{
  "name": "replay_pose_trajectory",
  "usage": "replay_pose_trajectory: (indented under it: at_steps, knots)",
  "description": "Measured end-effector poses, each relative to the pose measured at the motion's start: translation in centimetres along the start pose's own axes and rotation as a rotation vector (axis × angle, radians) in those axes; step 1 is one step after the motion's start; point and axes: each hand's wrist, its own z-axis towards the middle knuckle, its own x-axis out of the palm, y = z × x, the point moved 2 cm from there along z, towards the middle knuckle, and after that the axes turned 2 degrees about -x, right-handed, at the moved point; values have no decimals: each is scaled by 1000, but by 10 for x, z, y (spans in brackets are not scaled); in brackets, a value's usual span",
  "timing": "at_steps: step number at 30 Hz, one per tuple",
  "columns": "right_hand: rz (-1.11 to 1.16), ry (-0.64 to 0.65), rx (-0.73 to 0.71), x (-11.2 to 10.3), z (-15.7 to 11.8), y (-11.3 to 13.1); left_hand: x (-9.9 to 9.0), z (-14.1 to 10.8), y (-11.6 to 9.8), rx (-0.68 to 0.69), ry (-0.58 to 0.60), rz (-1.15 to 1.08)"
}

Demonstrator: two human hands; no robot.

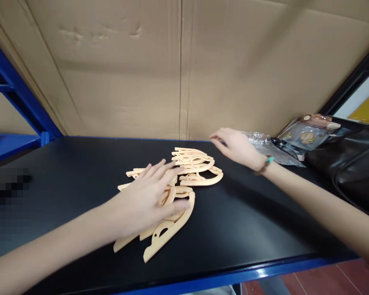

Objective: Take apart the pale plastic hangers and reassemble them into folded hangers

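Note:
A heap of beige folding clothes hangers (184, 217) lies in the middle of the black tabletop, overlapping in a loose fan. Several more beige hangers (203, 166) lie just behind, stacked on one another. My left hand (150, 196) is spread palm down over the front heap and covers part of it. Its thumb reaches across a hanger's curved arm; whether it presses on it I cannot tell. To the right of the rear hangers, my right hand (233, 145) hovers above the table with loosely curled fingers. A gap shows between its fingers and thumb, and nothing is visible in it.
Cardboard (126, 82) walls off the back of the table (249, 237). Clear plastic packaging (261, 143) and a bag with a printed picture (307, 133) sit at the back right, beside a black leather bag (350, 159). A blue metal frame (24, 98) stands at left.

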Motion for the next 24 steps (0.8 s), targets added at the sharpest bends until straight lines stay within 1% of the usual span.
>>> replay_pose_trajectory:
  at_steps: [1,2,5,7,10,13,16,19,24]
  knots:
    - [114,66,27,10,10,8,-4,10,5,-30,-9,-1]
    - [152,107,43,19,19,14,-7,20,12,-59,-21,-9]
    - [223,230,102,43,38,14,-13,49,36,-142,-79,-109]
    - [276,304,151,50,40,10,-13,64,50,-200,-121,-211]
    - [392,396,210,49,31,7,-10,76,62,-256,-123,-295]
    - [504,462,231,43,16,12,-3,79,59,-264,-115,-356]
    - [549,462,226,42,8,19,4,86,50,-279,-146,-409]
    - [529,413,218,48,10,24,8,101,40,-330,-160,-452]
    - [381,287,180,58,30,25,6,126,26,-411,-95,-552]
